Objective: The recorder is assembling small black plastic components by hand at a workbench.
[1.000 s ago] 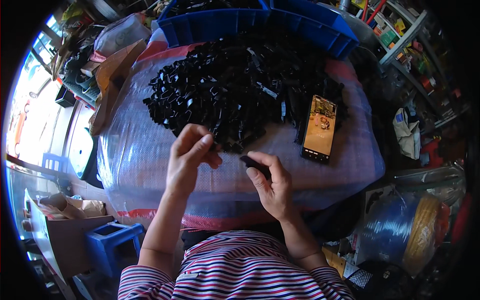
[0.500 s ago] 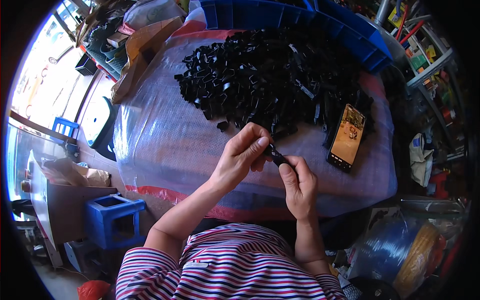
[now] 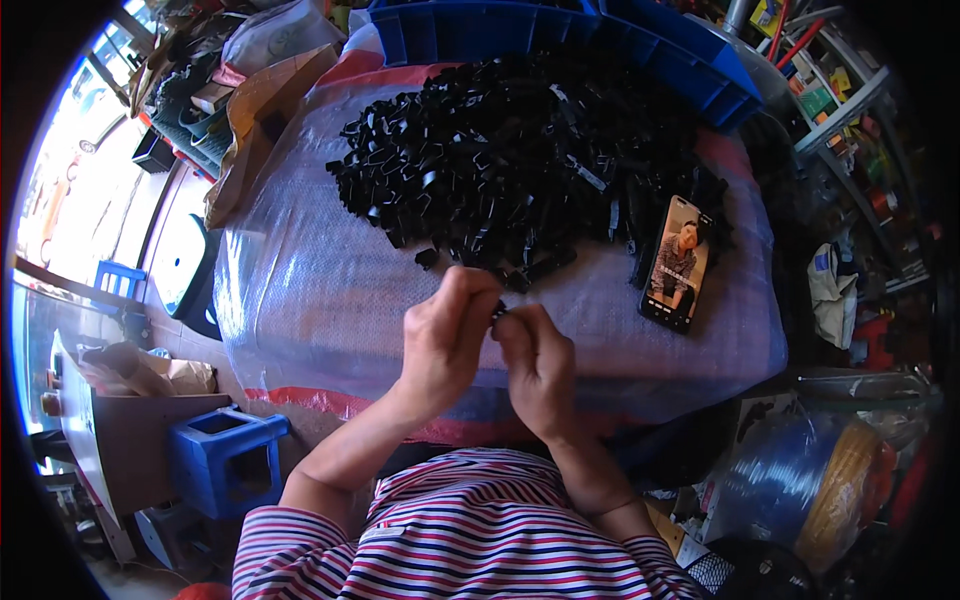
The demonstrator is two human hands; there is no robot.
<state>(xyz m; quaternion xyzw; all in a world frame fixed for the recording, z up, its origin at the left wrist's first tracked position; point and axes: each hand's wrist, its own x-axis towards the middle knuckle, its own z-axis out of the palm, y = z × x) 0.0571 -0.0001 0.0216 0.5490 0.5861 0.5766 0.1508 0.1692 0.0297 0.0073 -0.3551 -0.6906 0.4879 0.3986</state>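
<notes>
Pinching small black part [image 3: 498, 312], two-handed

Part dark, mostly covered, held above the near side of the woven sack [image 3: 310, 330]. Left hand [image 3: 443, 335] and right hand [image 3: 541, 368]: grips closed on it. Half a second earlier, more of it showed.

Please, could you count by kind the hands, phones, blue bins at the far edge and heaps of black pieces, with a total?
Left hand and right hand: 2
Phone: 1
Blue bins: 2
Heap of black pieces: 1 (single pieces cannot be counted)
Total: 6
</notes>
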